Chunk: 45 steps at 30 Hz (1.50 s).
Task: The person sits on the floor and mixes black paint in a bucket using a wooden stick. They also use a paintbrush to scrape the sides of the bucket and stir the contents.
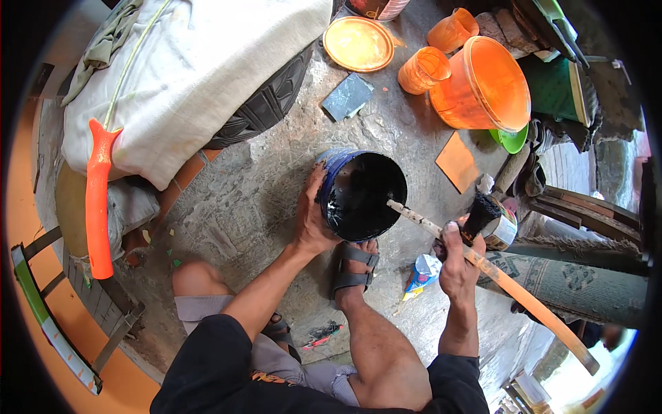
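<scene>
My left hand (314, 219) grips the side of a blue bucket (332, 163), its inside coated black and tilted so that the opening faces me. Dark, glossy paint (364, 196) shows within. Closed around a long wooden stick (534, 303) is my right hand (458, 268). The stick's pale, black-spotted tip reaches over the bucket's right rim; its other end slants down to the right. Just beyond the right hand is a tin can (502, 228) smeared with black; whether the hand touches it I cannot tell.
Farther off stand a large orange-stained bucket (496, 86), two orange cups (423, 70) and an orange lid (358, 44). A cloth-covered vehicle with a tyre (265, 96) is at upper left. An orange-handled tool (100, 200) hangs left. A rolled carpet (572, 286) lies right.
</scene>
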Each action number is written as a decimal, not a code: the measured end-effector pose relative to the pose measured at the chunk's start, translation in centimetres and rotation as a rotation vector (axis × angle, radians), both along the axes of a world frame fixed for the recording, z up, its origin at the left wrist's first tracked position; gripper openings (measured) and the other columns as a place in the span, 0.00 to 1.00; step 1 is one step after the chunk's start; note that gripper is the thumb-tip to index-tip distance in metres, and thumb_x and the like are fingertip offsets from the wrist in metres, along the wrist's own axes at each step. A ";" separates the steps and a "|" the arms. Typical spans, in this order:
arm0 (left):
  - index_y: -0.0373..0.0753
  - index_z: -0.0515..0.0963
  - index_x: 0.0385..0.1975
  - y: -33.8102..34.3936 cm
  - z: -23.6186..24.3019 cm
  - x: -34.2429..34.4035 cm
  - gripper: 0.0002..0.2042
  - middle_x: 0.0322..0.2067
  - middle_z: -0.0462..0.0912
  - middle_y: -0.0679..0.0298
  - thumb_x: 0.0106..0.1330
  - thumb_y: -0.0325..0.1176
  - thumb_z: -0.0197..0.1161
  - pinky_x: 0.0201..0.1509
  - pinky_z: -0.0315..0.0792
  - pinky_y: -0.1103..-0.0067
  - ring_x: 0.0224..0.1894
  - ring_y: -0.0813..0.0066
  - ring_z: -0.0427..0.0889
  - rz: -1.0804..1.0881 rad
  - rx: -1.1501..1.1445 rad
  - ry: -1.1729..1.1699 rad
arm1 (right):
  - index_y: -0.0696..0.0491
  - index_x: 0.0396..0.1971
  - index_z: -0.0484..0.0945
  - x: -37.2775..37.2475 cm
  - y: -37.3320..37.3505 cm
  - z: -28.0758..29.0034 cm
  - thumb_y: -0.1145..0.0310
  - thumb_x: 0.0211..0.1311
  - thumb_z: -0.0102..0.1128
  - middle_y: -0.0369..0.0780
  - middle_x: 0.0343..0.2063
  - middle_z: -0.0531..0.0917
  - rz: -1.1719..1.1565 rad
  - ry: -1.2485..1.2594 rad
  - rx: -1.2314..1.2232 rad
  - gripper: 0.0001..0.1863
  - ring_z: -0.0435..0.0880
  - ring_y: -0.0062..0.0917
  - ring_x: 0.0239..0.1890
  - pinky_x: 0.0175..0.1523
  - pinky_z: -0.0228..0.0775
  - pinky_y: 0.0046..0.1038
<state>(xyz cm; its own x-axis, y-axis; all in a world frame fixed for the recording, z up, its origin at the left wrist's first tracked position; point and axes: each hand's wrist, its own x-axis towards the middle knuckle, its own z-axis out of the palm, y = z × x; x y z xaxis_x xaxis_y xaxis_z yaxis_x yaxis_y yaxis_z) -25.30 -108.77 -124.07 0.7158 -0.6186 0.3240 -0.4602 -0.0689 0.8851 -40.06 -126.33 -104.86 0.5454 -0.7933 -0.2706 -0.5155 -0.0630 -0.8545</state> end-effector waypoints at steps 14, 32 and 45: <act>0.38 0.52 0.74 -0.7 0.6 0.1 0.59 0.71 0.61 0.44 0.42 0.43 0.86 0.76 0.57 0.50 0.73 0.39 0.61 0.029 -0.048 -0.021 | 0.57 0.36 0.74 -0.2 -0.1 0.7 0.64 0.74 0.59 0.33 0.23 0.77 -0.043 0.000 0.147 0.11 0.73 0.14 0.24 0.29 0.66 0.22; 0.33 0.46 0.75 -1.0 -0.1 -0.3 0.63 0.73 0.56 0.43 0.41 0.39 0.86 0.78 0.57 0.59 0.74 0.45 0.61 -0.014 -0.013 -0.013 | 0.56 0.39 0.75 -0.5 0.0 -0.1 0.64 0.74 0.59 0.31 0.24 0.76 -0.062 -0.034 0.228 0.10 0.73 0.13 0.24 0.29 0.67 0.21; 0.34 0.44 0.75 -0.8 0.3 -0.1 0.64 0.72 0.56 0.42 0.42 0.40 0.86 0.78 0.56 0.57 0.75 0.41 0.59 -0.015 0.044 -0.049 | 0.54 0.43 0.73 -1.6 -0.7 -0.5 0.62 0.75 0.59 0.30 0.27 0.75 0.055 -0.049 0.006 0.11 0.73 0.13 0.28 0.32 0.65 0.19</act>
<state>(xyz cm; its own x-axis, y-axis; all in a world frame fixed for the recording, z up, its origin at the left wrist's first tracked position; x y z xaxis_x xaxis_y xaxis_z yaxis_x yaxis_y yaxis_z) -25.39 -109.60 -123.76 0.6903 -0.6433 0.3312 -0.5045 -0.0999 0.8576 -41.67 -127.01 -105.33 0.6005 -0.7605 -0.2471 -0.4690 -0.0846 -0.8791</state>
